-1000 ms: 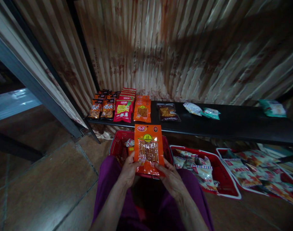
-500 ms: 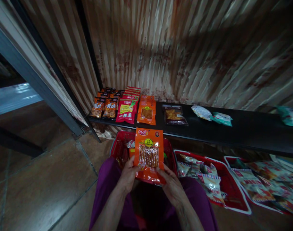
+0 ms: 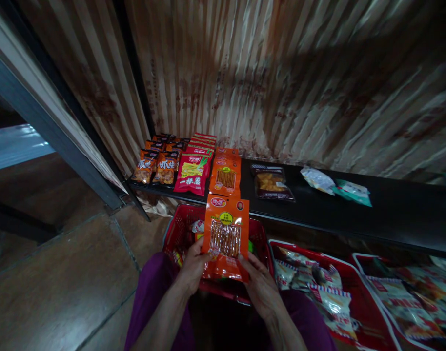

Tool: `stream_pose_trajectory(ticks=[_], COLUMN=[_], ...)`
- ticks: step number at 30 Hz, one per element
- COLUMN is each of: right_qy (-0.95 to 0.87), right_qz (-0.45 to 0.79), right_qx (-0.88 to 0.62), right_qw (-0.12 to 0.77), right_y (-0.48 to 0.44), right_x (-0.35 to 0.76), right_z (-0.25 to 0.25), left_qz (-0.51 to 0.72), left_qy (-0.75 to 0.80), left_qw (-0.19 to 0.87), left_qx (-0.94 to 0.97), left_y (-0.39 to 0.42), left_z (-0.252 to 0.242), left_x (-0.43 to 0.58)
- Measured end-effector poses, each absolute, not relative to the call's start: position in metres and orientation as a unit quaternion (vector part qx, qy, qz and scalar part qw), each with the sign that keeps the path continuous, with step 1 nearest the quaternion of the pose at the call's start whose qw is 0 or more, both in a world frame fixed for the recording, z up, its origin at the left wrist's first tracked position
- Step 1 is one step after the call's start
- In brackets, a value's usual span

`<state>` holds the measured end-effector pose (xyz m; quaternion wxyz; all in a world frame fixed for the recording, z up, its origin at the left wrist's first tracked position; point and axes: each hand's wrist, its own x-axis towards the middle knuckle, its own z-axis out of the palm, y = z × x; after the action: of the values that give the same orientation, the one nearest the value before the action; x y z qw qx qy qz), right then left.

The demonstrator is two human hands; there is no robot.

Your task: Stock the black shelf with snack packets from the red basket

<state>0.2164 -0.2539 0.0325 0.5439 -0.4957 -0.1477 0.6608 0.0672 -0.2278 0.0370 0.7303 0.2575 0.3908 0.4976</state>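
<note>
Both of my hands grip one orange snack packet (image 3: 226,236) by its lower sides. My left hand (image 3: 194,265) pinches the left edge and my right hand (image 3: 258,279) the right edge. The packet is tilted up with its front towards me, over a red basket (image 3: 179,224) that holds more packets. Just behind it, on the black shelf (image 3: 311,209), lies a row of matching orange packets (image 3: 226,173). Left of that row are red packets (image 3: 193,170) and black-and-orange packets (image 3: 166,168).
Farther right on the shelf lie a brown packet (image 3: 272,183), a white packet (image 3: 317,179) and a teal packet (image 3: 353,191). Two more red baskets with white packets (image 3: 331,297) stand below on the right. A dark post (image 3: 135,73) rises at the shelf's left, before a pleated curtain (image 3: 215,63).
My view has shifted slightly, so the shelf's right side and the baskets sit lower and farther right. The orange packet stays in both hands, nearly in the same place.
</note>
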Motion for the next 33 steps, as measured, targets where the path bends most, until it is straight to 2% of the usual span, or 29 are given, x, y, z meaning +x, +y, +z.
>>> stream_pose_trajectory(ticks=[16, 33], right_qy=[-0.234, -0.232], right_qz=[0.632, 0.622], right_qx=[-0.490, -0.495], right_qw=[0.553, 0.561], right_y=[-0.184, -0.157], right_x=[0.237, 0.240], right_z=[0.026, 0.023], left_qz=[0.517, 0.539], left_qy=[0.406, 0.411], left_qw=[0.700, 0.704], left_qx=[0.279, 0.212], left_y=[-0.158, -0.143], left_z=[0.040, 0.033], left_x=[0.086, 0.086])
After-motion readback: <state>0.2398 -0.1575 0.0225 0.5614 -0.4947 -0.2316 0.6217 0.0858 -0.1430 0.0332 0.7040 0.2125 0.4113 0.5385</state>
